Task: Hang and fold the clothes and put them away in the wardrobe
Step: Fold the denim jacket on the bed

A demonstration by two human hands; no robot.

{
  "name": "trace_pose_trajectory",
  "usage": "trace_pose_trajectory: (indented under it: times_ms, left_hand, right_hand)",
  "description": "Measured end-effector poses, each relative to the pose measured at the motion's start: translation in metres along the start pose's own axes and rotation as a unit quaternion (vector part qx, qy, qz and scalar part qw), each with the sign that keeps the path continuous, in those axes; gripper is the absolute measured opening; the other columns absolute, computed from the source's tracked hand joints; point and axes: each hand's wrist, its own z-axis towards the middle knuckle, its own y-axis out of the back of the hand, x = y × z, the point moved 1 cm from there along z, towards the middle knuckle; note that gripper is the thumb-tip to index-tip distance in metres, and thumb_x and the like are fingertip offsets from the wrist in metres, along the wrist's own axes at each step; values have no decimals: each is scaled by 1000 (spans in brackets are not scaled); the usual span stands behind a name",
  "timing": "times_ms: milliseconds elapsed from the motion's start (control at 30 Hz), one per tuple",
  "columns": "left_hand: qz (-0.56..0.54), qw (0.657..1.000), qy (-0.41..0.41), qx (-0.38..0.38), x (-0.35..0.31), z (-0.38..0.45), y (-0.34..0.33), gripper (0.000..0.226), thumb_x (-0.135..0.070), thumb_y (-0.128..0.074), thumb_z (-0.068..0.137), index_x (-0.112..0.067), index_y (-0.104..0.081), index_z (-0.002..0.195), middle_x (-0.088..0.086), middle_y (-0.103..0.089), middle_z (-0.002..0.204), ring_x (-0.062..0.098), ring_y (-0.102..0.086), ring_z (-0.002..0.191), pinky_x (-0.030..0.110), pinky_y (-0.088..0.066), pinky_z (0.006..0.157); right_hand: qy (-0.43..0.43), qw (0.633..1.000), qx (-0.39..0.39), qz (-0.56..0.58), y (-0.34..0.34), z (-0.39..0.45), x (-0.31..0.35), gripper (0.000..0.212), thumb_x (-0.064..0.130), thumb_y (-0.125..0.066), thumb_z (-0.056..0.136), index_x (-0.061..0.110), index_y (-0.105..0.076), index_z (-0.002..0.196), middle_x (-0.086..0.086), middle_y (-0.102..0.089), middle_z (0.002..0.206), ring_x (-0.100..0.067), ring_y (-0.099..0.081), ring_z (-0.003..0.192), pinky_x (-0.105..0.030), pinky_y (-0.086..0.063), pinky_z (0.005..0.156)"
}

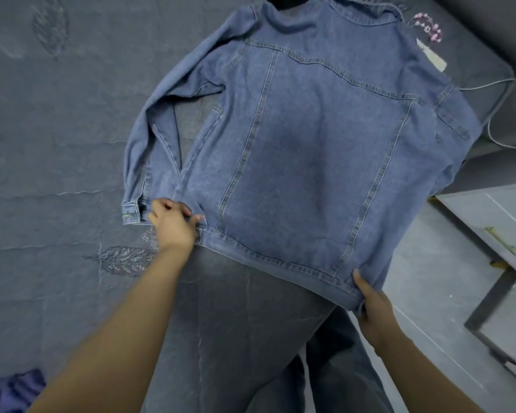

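A blue denim jacket (310, 138) lies back side up on a grey bedspread (57, 144), collar at the far end. One sleeve lies folded alongside its left side, cuff near the hem. My left hand (173, 225) pinches the hem at the jacket's bottom left corner. The bottom right corner of the hem is gripped by my right hand (373, 308), thumb on top. Grey jeans (245, 323) lie under the jacket's lower edge, reaching toward me.
A dark hanger (286, 1) shows at the collar. A pink beaded item (428, 26) and a thin white cable (495, 84) lie at the right. A grey drawer unit with a gold handle (501, 241) stands at the right. Dark blue cloth (9, 391) sits bottom left.
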Motion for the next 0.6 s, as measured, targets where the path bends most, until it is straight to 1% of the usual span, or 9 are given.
trace_pose_trajectory:
  times_ms: [67, 133, 167, 267, 333, 367, 467, 533, 600]
  left_hand:
    - [-13, 1000, -17, 15, -1, 6, 8, 13, -6, -73, 84, -4, -61, 86, 18, -35, 121, 35, -37, 113, 27, -34, 96]
    - [-50, 998, -30, 38, 3, 16, 22, 17, 11, -63, 84, -5, -57, 84, 15, -35, 111, 36, -50, 97, 28, -51, 80]
    - [-53, 997, -45, 37, 7, 22, 31, 21, 15, -59, 82, -6, -57, 84, 15, -36, 108, 36, -54, 91, 32, -53, 77]
    - [11, 995, -103, 10, 19, 40, 58, 28, 19, -54, 76, -1, -58, 95, 25, -48, 110, 36, -55, 85, 36, -48, 78]
    - [64, 988, -137, -34, 24, 57, 77, 32, 21, -54, 73, 4, -60, 100, 33, -56, 106, 43, -57, 90, 44, -48, 82]
    - [93, 983, -150, -59, 26, 67, 88, 33, 20, -55, 71, 5, -61, 100, 36, -59, 101, 47, -58, 91, 47, -48, 82]
    - [86, 980, -140, -114, 28, 90, 120, 33, 17, -59, 72, 1, -62, 100, 32, -65, 94, 43, -62, 86, 43, -47, 78]
    - [-30, 993, -88, -67, 26, 87, 132, 32, 12, -63, 79, -4, -60, 107, 22, -62, 92, 29, -59, 80, 36, -46, 75]
    - [-192, 977, -49, 81, 29, 71, 136, 35, 6, -62, 88, -11, -55, 118, 15, -58, 86, 24, -55, 72, 33, -47, 70]
  right_hand:
    - [-5, 999, 9, 30, -5, -4, 2, 50, 30, -75, 75, 13, -62, 121, -2, -74, 108, -17, -72, 93, -31, -57, 74]
    - [-20, 997, 39, 69, -8, -6, 3, 40, 25, -70, 82, 12, -63, 119, -4, -74, 108, -18, -72, 93, -31, -60, 69]
    - [-29, 994, 61, 84, -10, -8, 3, 35, 24, -66, 86, 11, -64, 119, -6, -73, 111, -21, -72, 95, -31, -60, 69]
    - [-59, 991, 92, 81, -28, -17, 3, 44, 25, -62, 87, 2, -61, 124, -16, -69, 117, -31, -68, 97, -35, -59, 75]
    - [-58, 989, 117, 64, -50, -24, 2, 53, 25, -60, 86, -5, -55, 129, -18, -67, 112, -27, -65, 85, -28, -57, 63]
    - [-51, 988, 133, 59, -62, -27, 2, 54, 24, -60, 86, -7, -54, 130, -18, -67, 113, -27, -64, 85, -29, -57, 63]
    - [-31, 983, 162, 77, -92, -36, -2, 44, 21, -57, 93, -1, -56, 131, -19, -64, 126, -35, -60, 112, -42, -51, 94]
    - [-17, 987, 137, 88, -98, -41, -11, 40, 21, -59, 93, 3, -58, 129, -17, -65, 123, -33, -62, 109, -37, -58, 85]
    - [-17, 997, 55, 54, -87, -45, -29, 38, 24, -66, 90, 3, -62, 121, -16, -68, 111, -33, -63, 98, -42, -58, 81]
